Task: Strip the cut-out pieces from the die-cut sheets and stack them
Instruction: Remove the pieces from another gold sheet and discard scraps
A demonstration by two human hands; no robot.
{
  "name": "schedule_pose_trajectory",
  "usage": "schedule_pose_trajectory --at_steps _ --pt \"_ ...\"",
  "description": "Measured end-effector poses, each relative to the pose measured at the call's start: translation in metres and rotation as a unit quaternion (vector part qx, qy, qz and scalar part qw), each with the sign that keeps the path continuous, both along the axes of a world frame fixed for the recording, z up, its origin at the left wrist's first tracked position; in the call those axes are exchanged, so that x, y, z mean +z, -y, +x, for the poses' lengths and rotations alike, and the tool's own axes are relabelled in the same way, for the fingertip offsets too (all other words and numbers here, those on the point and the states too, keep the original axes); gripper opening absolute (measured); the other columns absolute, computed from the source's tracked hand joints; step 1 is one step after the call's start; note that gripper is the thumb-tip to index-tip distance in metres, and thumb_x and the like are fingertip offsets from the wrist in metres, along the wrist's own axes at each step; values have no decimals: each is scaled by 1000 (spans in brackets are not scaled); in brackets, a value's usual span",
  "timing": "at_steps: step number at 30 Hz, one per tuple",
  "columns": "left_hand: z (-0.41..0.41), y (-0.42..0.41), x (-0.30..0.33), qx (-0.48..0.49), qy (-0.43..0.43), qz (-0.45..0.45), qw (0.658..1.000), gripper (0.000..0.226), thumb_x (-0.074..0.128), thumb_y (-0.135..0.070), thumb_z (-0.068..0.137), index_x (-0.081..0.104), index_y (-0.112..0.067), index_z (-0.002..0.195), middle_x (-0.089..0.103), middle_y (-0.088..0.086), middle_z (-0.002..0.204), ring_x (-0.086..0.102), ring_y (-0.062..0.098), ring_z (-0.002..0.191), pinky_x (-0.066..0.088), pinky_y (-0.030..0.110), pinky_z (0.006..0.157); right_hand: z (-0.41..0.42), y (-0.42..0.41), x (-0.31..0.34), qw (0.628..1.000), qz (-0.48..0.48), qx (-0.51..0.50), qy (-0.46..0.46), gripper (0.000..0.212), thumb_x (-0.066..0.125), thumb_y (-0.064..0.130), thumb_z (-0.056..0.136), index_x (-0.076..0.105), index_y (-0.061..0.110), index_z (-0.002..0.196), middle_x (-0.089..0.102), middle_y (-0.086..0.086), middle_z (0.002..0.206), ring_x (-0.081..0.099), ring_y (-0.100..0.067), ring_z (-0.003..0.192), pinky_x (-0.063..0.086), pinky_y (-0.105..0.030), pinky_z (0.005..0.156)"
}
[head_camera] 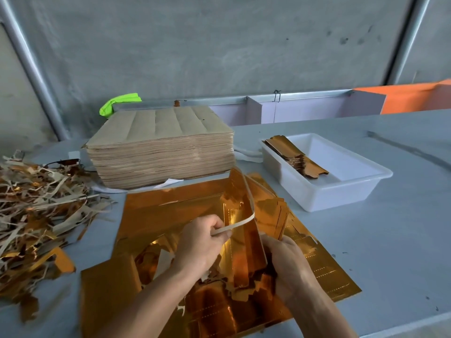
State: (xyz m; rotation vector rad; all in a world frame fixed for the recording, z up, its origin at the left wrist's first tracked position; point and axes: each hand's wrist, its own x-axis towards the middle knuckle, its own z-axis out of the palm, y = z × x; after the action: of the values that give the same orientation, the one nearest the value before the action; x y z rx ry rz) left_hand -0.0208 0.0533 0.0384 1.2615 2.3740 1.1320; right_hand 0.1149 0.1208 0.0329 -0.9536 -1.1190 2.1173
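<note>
- On the grey table (pixel 366 240), gold foil die-cut sheets (pixel 156 215) lie flat, partly stripped.
- Left hand (pixel 200 242) pinches a pale waste strip (pixel 241 223).
- Right hand (pixel 290 267) grips an upright gold cut-out piece (pixel 246 240).

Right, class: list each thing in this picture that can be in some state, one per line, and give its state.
Left hand: pinching a pale waste strip, peeling it away.
Right hand: gripping the gold cut-out pieces, held on edge.
Gold die-cut sheets: flat on the table, partly stripped.
White tray: holds a leaning stack of finished pieces.
Brown sheet stack: tall, untouched.
Scrap pile: loose, tangled.
</note>
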Motion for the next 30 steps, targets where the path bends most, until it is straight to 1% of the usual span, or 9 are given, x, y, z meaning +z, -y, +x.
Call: schedule_pose_trajectory --at_steps 6,9,13,16,18,20,23,27,30 --pt "0 -3 1 -39 -119 -60 990 14 67 -33 85 61 -25 76 60 -11 68 56 3 61 40 17 50 -2 1 -5 996 63 57 -40 47 54 46 88 70 1 93 72 -21 86 72 -30 74 57 -33 54" --pt "-1 -7 0 -29 -101 -71 992 15 66 -33 86 60 -26 73 59 -11 66 56 5 59 46 22 49 -1 1 -5 993 88 77 -24 38 68 32 83 67 -2 99 68 -28 94 69 -39 81 59 -46 66" --pt "0 -8 -4 -37 -94 -99 990 26 70 -30 83 51 -31 64 54 -14 62 52 1 52 34 10 43 -1 2 -4 990 119 65 30 11 65 5 83 62 5 93 72 -14 75 70 -28 66 57 -36 55" --pt "-1 -10 -4 -55 -94 -96 989 24 70 -33 83 53 -27 66 53 -12 58 50 2 51 35 14 47 -6 4 -5 979 177 19 97 5 62 18 88 61 15 84 67 -3 61 67 -19 58 60 -38 56" --pt "-5 -10 -1 -80 -71 -94 990 22 67 -35 85 56 -24 70 50 -10 58 46 3 50 35 16 48 -8 5 -6 972 207 9 111 12 59 24 92 63 15 85 69 -9 71 69 -24 66 59 -44 60" --pt "-11 -7 5 -100 10 -96 990 23 57 -39 91 58 -21 76 47 -9 60 42 3 49 33 14 46 -5 4 -9 971 211 7 115 15 55 25 95 64 18 85 71 -1 74 70 -19 69 56 -34 52" --pt "-26 -3 22 -65 159 -48 984 37 41 -44 96 61 -14 85 41 -7 59 37 2 44 33 14 46 7 -1 -11 982 148 18 111 14 52 17 95 62 21 85 71 6 69 69 -16 67 50 -28 52" --pt "-55 -1 46 36 147 70 986 40 39 -45 96 64 -15 88 39 -5 58 37 9 50 35 20 51 27 -11 -13 983 109 10 146 8 56 19 93 61 17 87 70 -3 77 68 -24 72 51 -37 54" --pt "-71 0 57 77 79 132 985 33 44 -42 96 65 -23 82 47 -5 59 42 8 51 40 24 55 38 -19 -15 983 86 -17 160 2 55 18 94 56 18 95 66 -10 93 64 -32 85 52 -44 61"
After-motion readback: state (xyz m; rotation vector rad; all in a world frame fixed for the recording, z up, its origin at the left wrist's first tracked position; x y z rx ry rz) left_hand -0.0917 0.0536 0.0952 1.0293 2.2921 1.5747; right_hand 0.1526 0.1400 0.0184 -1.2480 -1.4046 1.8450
